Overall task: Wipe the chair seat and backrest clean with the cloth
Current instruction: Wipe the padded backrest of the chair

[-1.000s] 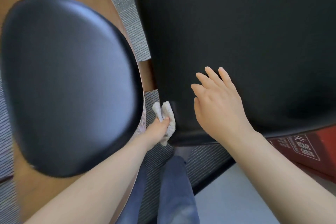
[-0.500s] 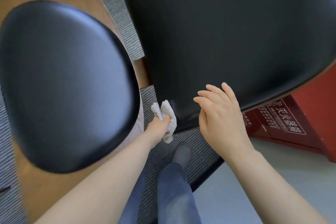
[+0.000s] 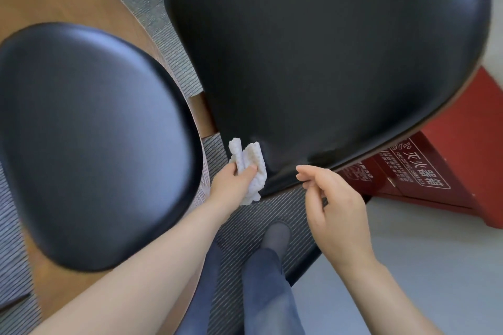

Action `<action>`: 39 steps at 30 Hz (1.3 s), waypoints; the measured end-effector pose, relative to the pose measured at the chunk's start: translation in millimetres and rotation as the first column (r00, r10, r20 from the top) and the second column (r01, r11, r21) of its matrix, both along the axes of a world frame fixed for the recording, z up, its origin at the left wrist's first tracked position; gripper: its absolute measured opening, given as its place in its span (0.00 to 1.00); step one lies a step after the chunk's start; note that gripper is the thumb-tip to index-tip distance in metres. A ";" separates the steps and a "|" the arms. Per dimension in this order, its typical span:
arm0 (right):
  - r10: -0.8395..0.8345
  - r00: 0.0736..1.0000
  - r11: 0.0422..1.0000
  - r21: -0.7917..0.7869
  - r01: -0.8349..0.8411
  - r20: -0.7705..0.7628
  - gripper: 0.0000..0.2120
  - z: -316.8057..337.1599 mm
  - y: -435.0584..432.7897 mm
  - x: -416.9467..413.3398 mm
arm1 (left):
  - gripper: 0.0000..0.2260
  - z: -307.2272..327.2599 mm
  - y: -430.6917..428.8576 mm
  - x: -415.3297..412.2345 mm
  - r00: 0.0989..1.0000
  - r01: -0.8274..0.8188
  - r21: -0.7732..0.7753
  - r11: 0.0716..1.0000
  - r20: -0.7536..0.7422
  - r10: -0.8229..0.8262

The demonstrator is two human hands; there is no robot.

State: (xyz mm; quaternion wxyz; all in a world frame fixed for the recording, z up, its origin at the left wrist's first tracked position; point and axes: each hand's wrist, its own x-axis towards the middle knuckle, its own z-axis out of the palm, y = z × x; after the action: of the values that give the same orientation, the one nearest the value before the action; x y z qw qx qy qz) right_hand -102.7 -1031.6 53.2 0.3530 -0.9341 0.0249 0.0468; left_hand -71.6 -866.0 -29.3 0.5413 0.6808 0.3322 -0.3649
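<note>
- Head view: left hand [image 3: 234, 182] grips the bunched cloth [image 3: 251, 168], pressed against the seat [image 3: 326, 62] at its near edge.
- Right hand [image 3: 337, 212] holds nothing, fingers loosely curled, fingertips seemingly just off the seat's rim.
- Backrest [image 3: 89, 139] sits left, blurred.

Black seat [image 3: 326, 57] is cut off by the top edge. Part of the white cloth [image 3: 251, 168] is hidden inside the left hand [image 3: 231, 185]. The backrest [image 3: 89, 141] is blurred and cropped at left. Small print on the red fire extinguisher box [image 3: 424, 171] cannot be read.
</note>
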 end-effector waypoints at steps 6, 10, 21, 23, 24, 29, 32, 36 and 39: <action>-0.245 0.933 0.957 0.086 0.276 -0.262 0.12 -1.2 6.5 -7.2 | 0.35 5.8 -4.0 1.6 0.996 -0.068 -0.023 0.997 -0.051 0.067; -0.216 0.907 0.947 0.149 0.285 -0.363 0.11 -5.9 23.7 -13.6 | 0.21 13.2 2.8 -0.8 0.988 -0.116 -0.142 0.983 -0.115 0.100; -0.525 0.697 0.781 0.050 0.623 -0.488 0.06 -48.2 51.8 -21.9 | 0.20 11.0 29.9 -4.1 0.995 -0.010 -0.290 0.957 -0.098 -0.019; -0.615 0.591 0.676 0.035 0.736 -0.522 0.07 -52.8 49.7 -20.4 | 0.21 10.1 34.3 -4.2 0.991 0.068 -0.266 0.961 -0.093 -0.096; -0.643 0.541 0.628 0.031 0.777 -0.542 0.07 -54.2 49.0 -20.7 | 0.21 10.4 35.6 -4.6 0.988 0.100 -0.264 0.959 -0.089 -0.127; -0.625 0.495 0.503 0.174 0.847 -0.604 0.05 -55.9 58.4 -26.6 | 0.25 8.0 30.0 -11.4 0.967 0.225 -0.246 0.943 -0.062 -0.247; -0.576 0.485 0.461 0.228 0.858 -0.658 0.12 -62.9 64.8 -27.9 | 0.23 6.9 26.5 -12.7 0.976 0.187 -0.227 0.956 -0.068 -0.207; -0.577 0.361 0.235 0.275 0.932 -0.733 0.15 -67.3 65.2 -22.1 | 0.25 11.9 25.5 -10.3 0.986 0.168 -0.113 0.979 0.012 -0.168; -0.647 0.331 0.170 0.293 0.941 -0.687 0.12 -62.4 60.6 -16.8 | 0.25 15.1 29.2 -7.1 0.982 0.170 0.024 0.985 0.081 -0.172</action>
State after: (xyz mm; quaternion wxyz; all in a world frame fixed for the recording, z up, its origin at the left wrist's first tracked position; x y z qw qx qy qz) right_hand -119.5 -971.0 -9.2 0.6086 -0.5399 0.5795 0.0480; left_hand -78.7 -836.7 -14.2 0.5154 0.7261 0.2529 -0.3784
